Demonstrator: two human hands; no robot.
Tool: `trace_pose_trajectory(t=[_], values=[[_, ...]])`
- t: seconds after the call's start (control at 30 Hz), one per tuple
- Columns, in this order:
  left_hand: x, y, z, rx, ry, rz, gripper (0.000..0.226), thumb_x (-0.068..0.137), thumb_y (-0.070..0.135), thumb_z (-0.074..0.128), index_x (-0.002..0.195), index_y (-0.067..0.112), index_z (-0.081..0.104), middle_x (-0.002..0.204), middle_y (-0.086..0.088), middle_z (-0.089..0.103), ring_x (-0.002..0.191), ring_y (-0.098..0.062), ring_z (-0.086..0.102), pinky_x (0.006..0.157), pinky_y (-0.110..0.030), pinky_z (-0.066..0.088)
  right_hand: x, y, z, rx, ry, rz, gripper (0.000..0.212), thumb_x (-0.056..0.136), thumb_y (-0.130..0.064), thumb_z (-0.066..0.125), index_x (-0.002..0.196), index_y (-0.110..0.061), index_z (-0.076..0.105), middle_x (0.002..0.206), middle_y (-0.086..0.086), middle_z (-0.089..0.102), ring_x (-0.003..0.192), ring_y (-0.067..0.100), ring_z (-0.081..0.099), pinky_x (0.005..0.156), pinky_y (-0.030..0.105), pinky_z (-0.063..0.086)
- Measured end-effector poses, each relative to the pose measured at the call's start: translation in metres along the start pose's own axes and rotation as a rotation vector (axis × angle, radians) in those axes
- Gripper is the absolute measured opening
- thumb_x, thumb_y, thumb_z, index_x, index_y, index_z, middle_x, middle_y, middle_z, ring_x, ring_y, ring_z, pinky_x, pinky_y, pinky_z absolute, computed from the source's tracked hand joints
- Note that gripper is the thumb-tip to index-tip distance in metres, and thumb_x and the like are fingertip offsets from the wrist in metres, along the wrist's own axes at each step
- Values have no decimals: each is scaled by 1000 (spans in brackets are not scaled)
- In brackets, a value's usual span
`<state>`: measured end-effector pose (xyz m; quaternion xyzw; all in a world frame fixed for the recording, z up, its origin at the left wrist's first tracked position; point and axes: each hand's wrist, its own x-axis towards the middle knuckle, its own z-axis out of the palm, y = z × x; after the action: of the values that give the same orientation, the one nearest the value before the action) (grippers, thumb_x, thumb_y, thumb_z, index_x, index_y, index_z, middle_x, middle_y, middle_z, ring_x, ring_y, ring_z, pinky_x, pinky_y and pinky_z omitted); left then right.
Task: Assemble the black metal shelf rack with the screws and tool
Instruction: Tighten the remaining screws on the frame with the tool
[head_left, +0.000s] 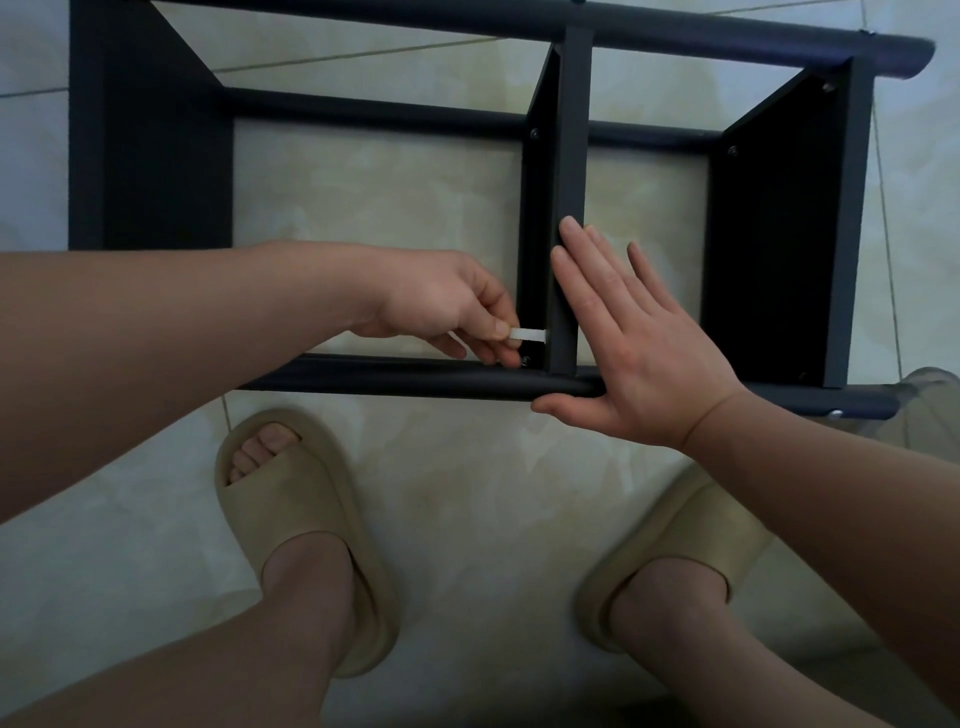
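head: left hand (447, 306) pinches white tool (527, 335) pointing right; right hand (639, 343) flat on rack (566, 130).

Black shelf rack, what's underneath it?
Pale floor tiles show through the open bays of the black shelf rack. The floor beneath its panels and tubes is covered, as are patches behind the left hand, pinching a white tool, and the flat right hand.

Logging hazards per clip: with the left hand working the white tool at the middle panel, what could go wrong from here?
The left hand pinches the small white tool by its end only, so it might slip mid-turn. The right hand merely presses flat against the middle panel, so the panel could shift and misalign the joint.
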<state>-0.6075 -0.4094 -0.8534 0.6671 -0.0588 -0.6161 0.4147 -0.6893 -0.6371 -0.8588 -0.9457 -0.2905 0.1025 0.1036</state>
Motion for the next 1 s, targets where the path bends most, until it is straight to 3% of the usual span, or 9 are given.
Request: trace_pose_trajectory(t=[0.17, 0.4, 0.63, 0.83, 0.93, 1.0], values=[[0, -1, 5, 61, 3, 10, 15, 100, 12, 56, 93, 17, 68, 92, 8, 76, 93, -7, 69, 83, -26, 50, 0, 0, 0, -4, 7, -1, 109, 90, -76, 45, 159, 3, 16, 168, 20, 8, 157, 34, 9, 125, 57, 16], [3, -4, 9, 93, 7, 29, 15, 98, 9, 60, 88, 17, 68, 70, 14, 67, 66, 2, 59, 71, -21, 46, 0, 0, 0, 1, 10, 0, 109, 90, -76, 45, 159, 3, 16, 168, 20, 8, 157, 34, 9, 125, 57, 16], [6, -8, -1, 283, 121, 11, 6, 91, 14, 69, 94, 16, 75, 83, -1, 75, 75, -9, 68, 66, -19, 53, 0, 0, 1, 1, 9, -1, 109, 90, -76, 44, 159, 3, 15, 168, 19, 7, 157, 34, 9, 125, 57, 16], [7, 1, -5, 416, 241, 65, 4, 89, 20, 71, 92, 23, 73, 81, 8, 73, 79, -7, 67, 74, -23, 52, 0, 1, 1, 6, 9, 0, 109, 90, -77, 44, 160, 2, 15, 169, 19, 6, 157, 34, 8, 125, 57, 17], [8, 4, -3, 315, 275, 86, 15, 90, 15, 70, 85, 29, 69, 79, 16, 65, 68, 7, 59, 65, -12, 44, 0, 1, 1, 4, 5, -3, 109, 91, -77, 44, 160, 2, 15, 169, 19, 6, 157, 34, 8, 125, 57, 17], [8, 6, -1, 156, 264, 79, 15, 91, 11, 67, 87, 24, 70, 82, 10, 66, 72, 4, 59, 71, -16, 49, 0, 0, 1, 6, 7, -1, 109, 91, -77, 43, 160, 3, 15, 169, 19, 6, 157, 34, 8, 125, 57, 17]])
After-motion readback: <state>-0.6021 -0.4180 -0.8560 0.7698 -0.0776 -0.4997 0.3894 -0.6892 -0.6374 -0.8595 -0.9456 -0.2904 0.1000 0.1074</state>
